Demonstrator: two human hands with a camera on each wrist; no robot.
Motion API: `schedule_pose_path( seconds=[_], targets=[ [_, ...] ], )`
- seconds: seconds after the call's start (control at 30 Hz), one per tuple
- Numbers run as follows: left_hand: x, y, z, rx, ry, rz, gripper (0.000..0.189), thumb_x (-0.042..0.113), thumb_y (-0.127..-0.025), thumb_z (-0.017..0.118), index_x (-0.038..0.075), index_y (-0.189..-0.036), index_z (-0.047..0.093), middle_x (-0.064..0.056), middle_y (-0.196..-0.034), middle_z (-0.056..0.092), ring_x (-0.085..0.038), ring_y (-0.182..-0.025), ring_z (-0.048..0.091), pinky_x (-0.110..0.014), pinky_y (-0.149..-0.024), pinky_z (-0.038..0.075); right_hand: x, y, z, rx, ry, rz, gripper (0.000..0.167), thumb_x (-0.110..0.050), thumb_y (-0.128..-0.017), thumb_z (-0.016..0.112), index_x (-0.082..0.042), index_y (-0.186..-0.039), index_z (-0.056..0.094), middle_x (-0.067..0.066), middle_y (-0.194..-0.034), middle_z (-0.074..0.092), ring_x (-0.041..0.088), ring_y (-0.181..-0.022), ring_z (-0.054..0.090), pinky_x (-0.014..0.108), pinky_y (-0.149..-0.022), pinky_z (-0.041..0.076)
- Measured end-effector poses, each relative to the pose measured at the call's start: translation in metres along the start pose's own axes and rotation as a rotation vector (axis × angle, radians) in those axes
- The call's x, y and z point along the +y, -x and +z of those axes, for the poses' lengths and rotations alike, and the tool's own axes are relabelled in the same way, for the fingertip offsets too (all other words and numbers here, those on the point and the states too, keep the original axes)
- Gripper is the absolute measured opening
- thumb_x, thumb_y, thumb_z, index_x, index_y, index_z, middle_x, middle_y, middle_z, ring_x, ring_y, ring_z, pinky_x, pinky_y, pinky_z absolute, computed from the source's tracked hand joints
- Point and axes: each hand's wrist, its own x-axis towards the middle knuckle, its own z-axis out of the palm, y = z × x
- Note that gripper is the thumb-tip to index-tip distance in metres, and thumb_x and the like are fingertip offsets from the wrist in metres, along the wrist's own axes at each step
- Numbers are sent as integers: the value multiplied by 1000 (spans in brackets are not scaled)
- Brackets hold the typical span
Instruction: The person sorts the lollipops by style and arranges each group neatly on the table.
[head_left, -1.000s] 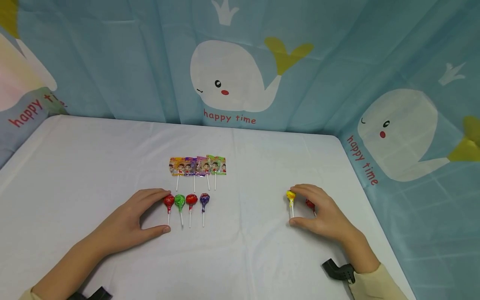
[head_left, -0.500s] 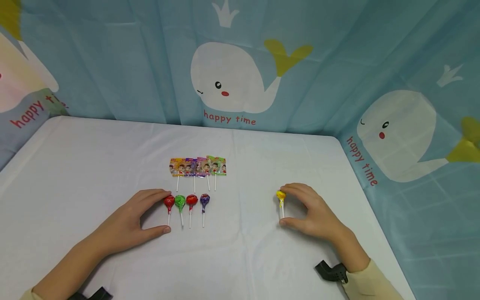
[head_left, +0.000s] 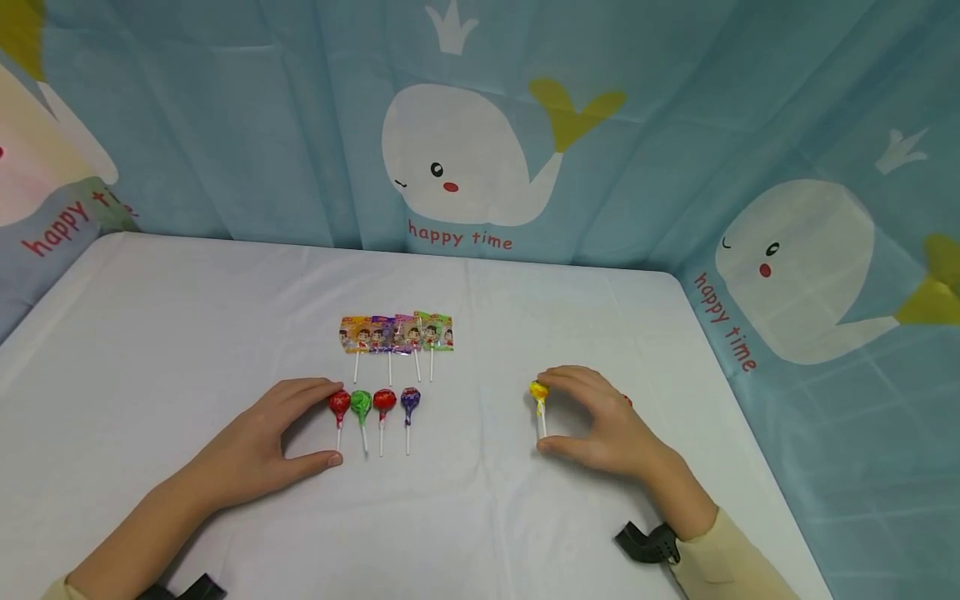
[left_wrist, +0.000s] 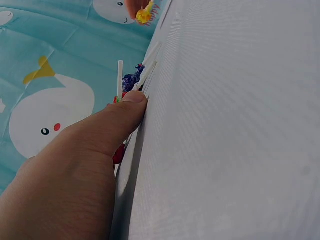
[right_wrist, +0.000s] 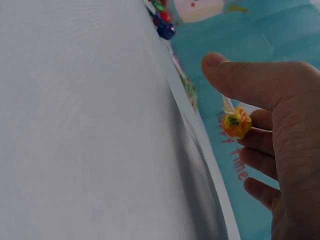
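Observation:
My right hand pinches a yellow lollipop lengthwise, fingertips at the candy and thumb at the stick's end. The yellow candy also shows beside the fingers in the right wrist view. My left hand spans a red lollipop the same way, thumb by the stick's end; its thumb covers part of the row in the left wrist view. To the right of that lollipop lie a green lollipop, another red lollipop and a purple lollipop, sticks toward me.
Behind the row, flat-wrapped lollipops in orange, purple, pink and green lie side by side. A red candy peeks out behind my right hand. A whale-print curtain borders the white table.
My right hand has moved left across the table with the yellow lollipop, leaving the red candy on its right. My left hand and the row have stayed in place.

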Motion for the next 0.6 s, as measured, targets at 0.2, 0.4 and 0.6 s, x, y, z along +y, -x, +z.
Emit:
schedule_pose_path(
  seconds=[0.2,0.4,0.6],
  targets=[
    [0,0,0,2,-2,-3,88,45,-79,100,15,-153,61,-3,-149,62,-27,-137,55,-1,-115,19,-6,-10,7,-15,-12,6,80,-31,-79,102,-16,-148,66,-2,-147,64,24,-141,55,37,-122,40],
    [2,-1,-1,-1,0,-1,88,45,-80,99,15,-153,61,-3,-149,61,-27,-138,55,-1,-115,19,-10,-20,17,-38,-14,6,79,-37,-81,100,-18,-149,65,-6,-149,63,21,-143,54,39,-122,42],
    [1,-1,-1,7,4,11,89,43,-79,100,14,-153,61,-3,-150,61,-26,-138,55,-2,-116,20,-12,-28,25,-43,-23,-30,80,-35,-80,101,-15,-149,65,-2,-149,64,24,-143,55,41,-122,42]
  ],
)
